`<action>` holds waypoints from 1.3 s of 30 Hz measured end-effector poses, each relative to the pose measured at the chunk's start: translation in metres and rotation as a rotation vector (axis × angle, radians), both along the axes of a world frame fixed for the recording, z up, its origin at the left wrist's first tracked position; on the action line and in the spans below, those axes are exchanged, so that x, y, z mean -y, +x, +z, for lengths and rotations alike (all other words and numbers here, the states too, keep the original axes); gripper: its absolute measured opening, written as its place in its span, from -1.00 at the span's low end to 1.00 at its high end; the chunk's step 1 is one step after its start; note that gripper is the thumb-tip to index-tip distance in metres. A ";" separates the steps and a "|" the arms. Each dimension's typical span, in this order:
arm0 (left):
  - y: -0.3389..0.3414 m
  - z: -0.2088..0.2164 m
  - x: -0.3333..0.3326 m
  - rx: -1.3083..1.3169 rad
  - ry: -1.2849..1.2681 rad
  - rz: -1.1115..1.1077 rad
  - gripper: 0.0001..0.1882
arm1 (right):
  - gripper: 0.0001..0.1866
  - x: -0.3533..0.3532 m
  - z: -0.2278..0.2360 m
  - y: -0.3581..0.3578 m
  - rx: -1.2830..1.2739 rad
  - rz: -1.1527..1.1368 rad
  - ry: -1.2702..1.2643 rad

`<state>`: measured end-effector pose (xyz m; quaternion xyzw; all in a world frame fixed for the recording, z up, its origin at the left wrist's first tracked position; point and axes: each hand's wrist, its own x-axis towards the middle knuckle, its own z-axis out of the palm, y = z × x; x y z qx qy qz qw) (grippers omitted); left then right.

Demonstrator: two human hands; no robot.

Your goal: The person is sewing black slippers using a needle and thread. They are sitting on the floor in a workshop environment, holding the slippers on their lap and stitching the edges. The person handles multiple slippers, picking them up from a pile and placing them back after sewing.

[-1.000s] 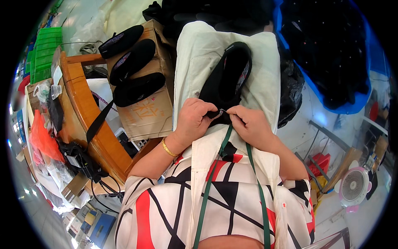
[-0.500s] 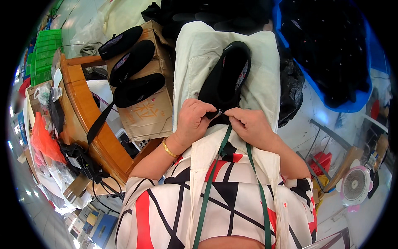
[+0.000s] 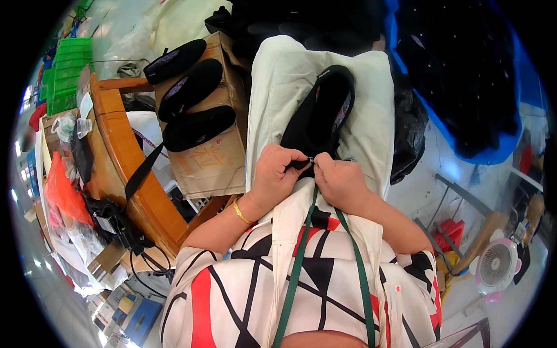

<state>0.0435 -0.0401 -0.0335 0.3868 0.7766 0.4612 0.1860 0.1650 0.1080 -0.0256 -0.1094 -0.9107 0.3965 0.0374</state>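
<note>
A black slip-on shoe (image 3: pixel 318 113) with a patterned lining lies on the white cloth (image 3: pixel 371 87) over my lap, its near end toward me. At that end, my left hand (image 3: pixel 278 174) is closed in a pinch on a thin black strap (image 3: pixel 301 165) with a small shiny bit on it. My right hand (image 3: pixel 341 181) is closed on the same strap, its fingertips nearly touching the left ones. Fingers hide most of the strap, and I cannot tell how it joins the shoe. Below the hands hang green apron cords (image 3: pixel 297 261).
Three black shoes (image 3: pixel 191 90) lie on a cardboard box (image 3: pixel 212 165) at the left, beside a wooden chair frame (image 3: pixel 125 145). A blue-rimmed bag (image 3: pixel 458 75) of dark pieces stands at the far right. A black plastic bag (image 3: pixel 408 127) touches the cloth's right side; a fan (image 3: pixel 498 264) stands lower right.
My right hand has moved left and slightly down, closing in on the left hand. The shiny bit now shows between both sets of fingertips. The shoe stays on the cloth.
</note>
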 end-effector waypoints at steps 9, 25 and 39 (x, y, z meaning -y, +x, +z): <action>-0.002 0.009 0.001 -0.107 -0.048 -0.023 -0.76 | -0.91 -0.001 -0.006 -0.005 -0.096 -0.001 0.041; -0.005 -0.003 0.004 -0.217 0.083 -0.147 -0.60 | -0.85 -0.031 0.030 -0.031 0.609 -0.170 -0.892; -0.011 -0.002 0.000 -0.203 0.068 -0.267 -0.63 | -0.87 -0.020 0.006 -0.069 -0.339 -0.166 -0.335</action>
